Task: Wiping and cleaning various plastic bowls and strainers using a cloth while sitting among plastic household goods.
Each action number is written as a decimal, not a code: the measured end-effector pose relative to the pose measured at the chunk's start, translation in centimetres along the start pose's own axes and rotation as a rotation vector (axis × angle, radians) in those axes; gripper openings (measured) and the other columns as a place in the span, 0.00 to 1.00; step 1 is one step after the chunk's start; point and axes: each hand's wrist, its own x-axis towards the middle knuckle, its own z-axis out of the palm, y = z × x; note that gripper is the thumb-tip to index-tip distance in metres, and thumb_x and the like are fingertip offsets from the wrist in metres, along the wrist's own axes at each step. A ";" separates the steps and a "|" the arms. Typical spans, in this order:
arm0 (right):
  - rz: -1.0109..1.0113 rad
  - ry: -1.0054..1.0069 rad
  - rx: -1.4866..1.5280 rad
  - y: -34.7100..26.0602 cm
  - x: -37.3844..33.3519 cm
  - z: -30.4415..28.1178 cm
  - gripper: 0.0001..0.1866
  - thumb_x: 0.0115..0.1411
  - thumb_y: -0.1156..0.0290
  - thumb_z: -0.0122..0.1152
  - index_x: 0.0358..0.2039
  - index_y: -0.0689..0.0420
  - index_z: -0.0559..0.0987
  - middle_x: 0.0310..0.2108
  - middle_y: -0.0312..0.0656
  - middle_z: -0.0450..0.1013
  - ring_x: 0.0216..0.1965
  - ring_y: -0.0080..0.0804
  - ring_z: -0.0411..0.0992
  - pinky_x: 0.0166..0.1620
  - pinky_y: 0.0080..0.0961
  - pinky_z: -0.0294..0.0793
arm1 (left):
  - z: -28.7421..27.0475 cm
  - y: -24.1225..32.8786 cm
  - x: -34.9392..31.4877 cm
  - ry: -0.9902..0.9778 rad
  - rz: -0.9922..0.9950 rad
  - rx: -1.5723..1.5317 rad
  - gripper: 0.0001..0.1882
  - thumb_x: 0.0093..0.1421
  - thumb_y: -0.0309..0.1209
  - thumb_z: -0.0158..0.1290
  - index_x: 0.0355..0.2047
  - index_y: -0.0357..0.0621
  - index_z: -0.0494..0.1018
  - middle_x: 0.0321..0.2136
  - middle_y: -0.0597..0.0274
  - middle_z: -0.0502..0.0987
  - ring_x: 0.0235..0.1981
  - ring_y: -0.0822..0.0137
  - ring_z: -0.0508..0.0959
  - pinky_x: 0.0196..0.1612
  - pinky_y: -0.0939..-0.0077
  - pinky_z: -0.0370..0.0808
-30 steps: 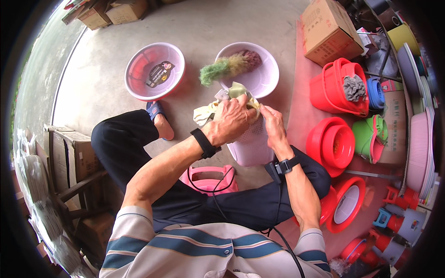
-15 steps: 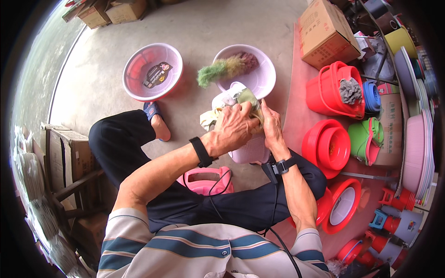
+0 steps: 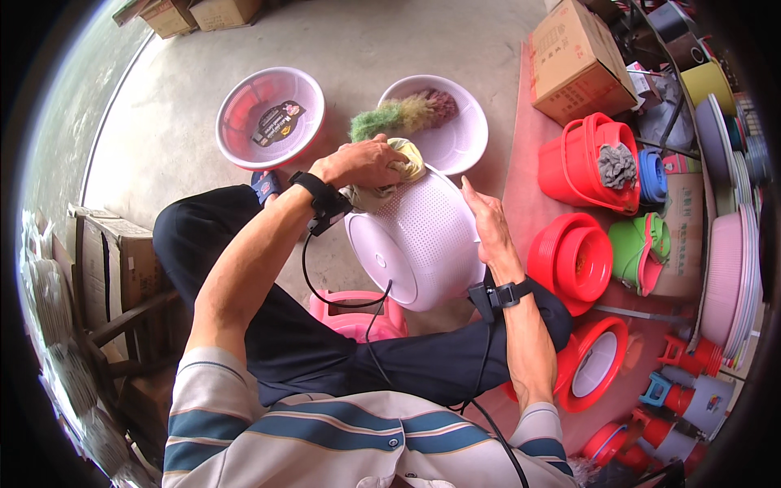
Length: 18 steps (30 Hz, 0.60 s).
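Observation:
A pale lilac perforated plastic basket (image 3: 423,232) lies tilted on its side over my lap, its round base turned to the lower left. My left hand (image 3: 362,165) is closed on a pale yellow and grey-green cloth (image 3: 408,161), pressed to the basket's upper left side near the rim. At its right edge, my right hand (image 3: 490,224) grips the basket, thumb pointing up; its other fingers are partly hidden. Just beyond, a fluffy green, yellow and maroon duster (image 3: 403,115) lies across another lilac basket (image 3: 468,146) on the floor.
A pink-and-white basket (image 3: 230,130) with a dark label stands at the far left. A pink plastic stool (image 3: 354,327) sits between my legs. Red buckets (image 3: 565,167), red basins (image 3: 561,252), a green bucket (image 3: 628,248) and a carton (image 3: 573,65) line the right. Cables hang from my wrists.
The basket has turned, bringing its base and perforated side into view. My left hand has moved left and up with the cloth; my right hand has shifted slightly right and down.

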 end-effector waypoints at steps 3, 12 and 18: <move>-0.021 0.002 0.007 -0.4 -0.4 0.2 0.26 0.74 0.53 0.57 0.53 0.66 0.83 0.42 0.35 0.80 0.43 0.19 0.71 0.49 0.22 0.69 | 0.2 -2.5 -0.1 -0.094 -0.037 -0.184 0.30 0.62 0.41 0.53 0.65 0.51 0.75 0.47 0.46 0.75 0.48 0.52 0.80 0.53 0.60 0.77; -0.053 -0.027 -0.014 0.0 -0.4 -0.6 0.20 0.72 0.59 0.63 0.49 0.65 0.86 0.37 0.30 0.80 0.39 0.15 0.70 0.45 0.17 0.68 | 0.3 -5.8 -3.7 0.023 -0.181 -0.612 0.17 0.62 0.36 0.52 0.47 0.40 0.79 0.35 0.55 0.81 0.36 0.66 0.79 0.42 0.70 0.75; -0.084 -0.058 -0.038 -1.2 0.1 0.6 0.20 0.72 0.60 0.63 0.50 0.65 0.86 0.36 0.29 0.79 0.38 0.14 0.69 0.44 0.16 0.68 | -0.5 -3.4 -2.9 0.219 0.098 -0.343 0.21 0.63 0.40 0.57 0.53 0.45 0.78 0.52 0.49 0.72 0.54 0.53 0.76 0.57 0.59 0.73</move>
